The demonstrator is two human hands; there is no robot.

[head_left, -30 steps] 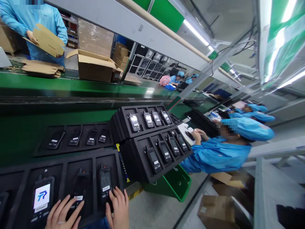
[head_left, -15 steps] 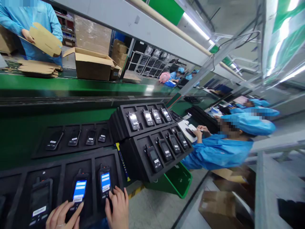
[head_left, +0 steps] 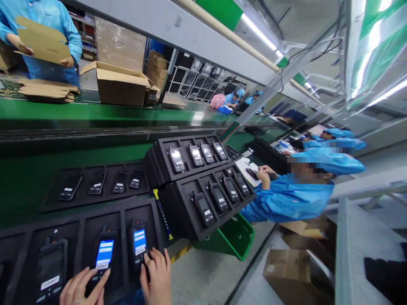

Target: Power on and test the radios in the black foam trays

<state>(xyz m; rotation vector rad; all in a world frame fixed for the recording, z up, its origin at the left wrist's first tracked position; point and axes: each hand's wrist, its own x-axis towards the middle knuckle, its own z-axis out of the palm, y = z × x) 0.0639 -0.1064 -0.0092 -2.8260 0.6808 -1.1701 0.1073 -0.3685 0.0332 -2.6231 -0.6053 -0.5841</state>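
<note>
A black foam tray (head_left: 82,220) lies at the near edge of the bench with several handsets standing in its slots. My right hand (head_left: 157,277) rests on the lower end of the rightmost handset (head_left: 139,245), fingers stretched out, thumb at its side; its screen glows blue. My left hand (head_left: 79,288) lies with fingers extended on the bottom of the neighbouring handset (head_left: 103,256), also lit blue. A third handset (head_left: 51,269) to the left has a dark screen.
More black trays of handsets (head_left: 197,178) are stacked to the right, and a flat tray (head_left: 95,186) sits behind. A green conveyor (head_left: 95,114) carries cardboard boxes (head_left: 119,87). A worker in blue (head_left: 286,195) sits to the right; another (head_left: 41,38) folds cardboard far left. A green bin (head_left: 237,237) is below.
The two handsets under my hands went from dark to lit blue, while the left handset's logo screen went dark. My hands stayed on the handsets' lower ends.
</note>
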